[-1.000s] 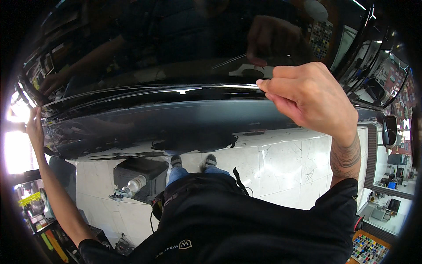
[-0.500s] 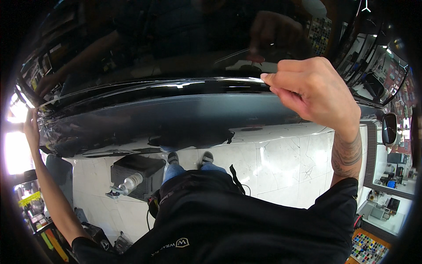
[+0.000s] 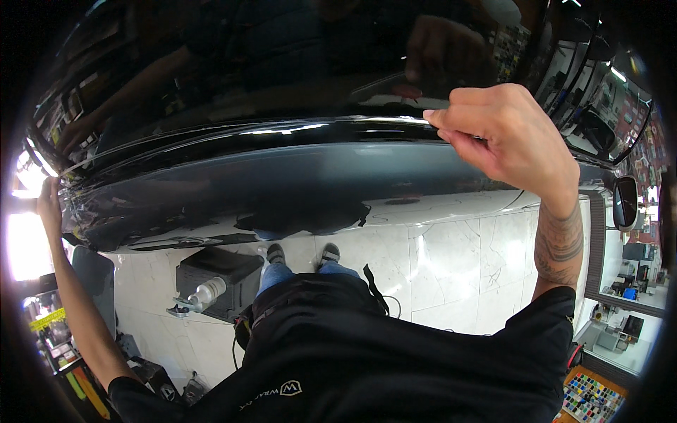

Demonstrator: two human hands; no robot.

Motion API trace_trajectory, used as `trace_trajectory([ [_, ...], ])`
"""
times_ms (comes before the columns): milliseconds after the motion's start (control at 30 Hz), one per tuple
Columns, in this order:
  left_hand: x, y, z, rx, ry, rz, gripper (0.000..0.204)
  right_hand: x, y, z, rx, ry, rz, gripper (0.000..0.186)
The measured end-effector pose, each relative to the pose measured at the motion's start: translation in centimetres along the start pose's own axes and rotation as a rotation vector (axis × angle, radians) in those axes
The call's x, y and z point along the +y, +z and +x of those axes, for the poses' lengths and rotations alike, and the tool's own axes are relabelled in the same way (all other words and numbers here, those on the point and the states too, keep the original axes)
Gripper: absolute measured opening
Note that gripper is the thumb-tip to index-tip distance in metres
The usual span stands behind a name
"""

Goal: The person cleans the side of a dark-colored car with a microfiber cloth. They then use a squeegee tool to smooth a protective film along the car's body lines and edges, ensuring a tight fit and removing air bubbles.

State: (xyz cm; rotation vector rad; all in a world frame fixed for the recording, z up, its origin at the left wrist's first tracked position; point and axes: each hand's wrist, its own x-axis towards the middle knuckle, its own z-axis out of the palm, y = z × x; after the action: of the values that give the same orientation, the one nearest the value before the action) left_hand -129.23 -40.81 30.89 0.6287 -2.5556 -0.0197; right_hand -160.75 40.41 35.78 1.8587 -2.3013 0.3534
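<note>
A sheet of glossy black film [image 3: 395, 148] lies along the side edge of a dark, shiny car body [image 3: 282, 63], with a bright lifted rim running from left to right. My right hand [image 3: 504, 137] is closed in a pinch on that rim, thumb against the fingers. Far to the left, my left hand [image 3: 49, 204] grips the film's other end, where it is wrinkled and crumpled. Its fingers are small and partly hidden there. The car's surface mirrors my right hand above it.
A black box [image 3: 218, 282] stands on the pale tiled floor [image 3: 451, 275] by my feet, with a clear spray bottle [image 3: 208, 292] lying on it. A car side mirror [image 3: 625, 204] sticks out at the right. Shelves with tools [image 3: 77, 374] are at the lower left.
My right hand has shifted slightly up and to the right, pulling the film's rim up with it. The left hand stays at the far end.
</note>
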Motion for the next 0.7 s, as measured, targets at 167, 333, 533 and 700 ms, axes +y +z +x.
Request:
trace_trajectory([
  [167, 0.8, 0.5, 0.3, -0.052, -0.109, -0.196, 0.031, 0.2, 0.1, -0.3, 0.014, -0.006, -0.014, 0.007],
  [333, 7.2, 0.2, -1.2, -0.048, -0.093, -0.338, 0.037, 0.3, 0.1, 0.0, -0.005, -0.024, -0.029, 0.011],
  [533, 24.3, -0.7, -2.3, -0.504, 0.014, -0.305, 0.050, -0.2, 0.1, 0.3, -0.022, 0.057, -0.066, 0.006],
  [700, 40.2, 0.1, -4.0, -0.582, 0.380, -0.431, 0.057, -0.7, -0.3, 0.3, -0.053, 0.079, -0.060, 0.007],
])
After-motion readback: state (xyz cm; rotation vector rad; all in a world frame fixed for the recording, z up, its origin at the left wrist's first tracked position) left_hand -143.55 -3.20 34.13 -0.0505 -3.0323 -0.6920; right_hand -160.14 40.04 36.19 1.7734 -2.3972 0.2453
